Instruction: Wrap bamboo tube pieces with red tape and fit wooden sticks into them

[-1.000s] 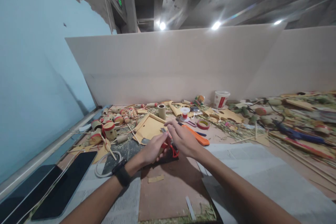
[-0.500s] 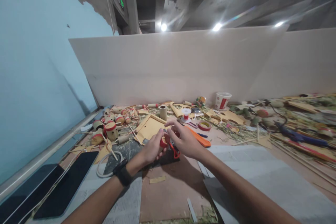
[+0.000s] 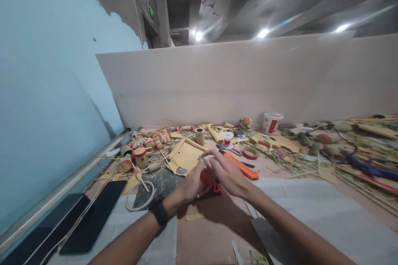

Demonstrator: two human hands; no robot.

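My left hand [image 3: 193, 183], below a dark wrist watch [image 3: 159, 212], is closed around a small red-banded piece [image 3: 205, 177], mostly covered by the fingers. From the right, my right hand [image 3: 228, 172] meets it, its fingers bent over the top of the piece. What the right fingertips pinch is hidden. A thin greyish strip [image 3: 203, 159] shows by the fingertips; its kind is unclear. Between and just under the hands are red-orange scissor-like handles [image 3: 217, 186], and I cannot tell whether either hand touches them. Behind the hands lies a yellow board tray [image 3: 186, 153].
Small bamboo drums with red rims [image 3: 141, 157] cluster on the left, near a phone [image 3: 95, 217] and a cable loop [image 3: 139, 207]. An orange cutter [image 3: 242, 166], a tape roll [image 3: 250, 153], a thread spool [image 3: 227, 139] and a paper cup [image 3: 273, 123] stand behind. White sheets [image 3: 298, 211] cover the right.
The view has shifted, so everything appears a little further right and lower. My right fingers have curled closer over the piece, and less of its red surface shows.
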